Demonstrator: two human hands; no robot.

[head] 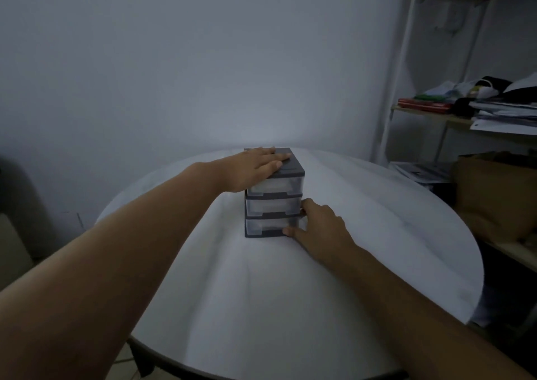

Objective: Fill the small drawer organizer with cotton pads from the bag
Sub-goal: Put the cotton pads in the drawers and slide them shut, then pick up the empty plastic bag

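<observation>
A small drawer organizer (273, 202) stands near the far side of the round white table (290, 292). It has a dark grey frame and three translucent drawers, all pushed in. My left hand (258, 166) lies flat on its top with straight fingers. My right hand (319, 222) is at its right side by the bottom drawer (267, 227), thumb on the drawer's lower front corner and fingers against the side. No bag and no cotton pads are in view.
A shelf unit (465, 112) at the right holds folded clothes, papers and a brown cardboard box (494, 196). A plain wall rises behind the table. A dark object sits at the left edge.
</observation>
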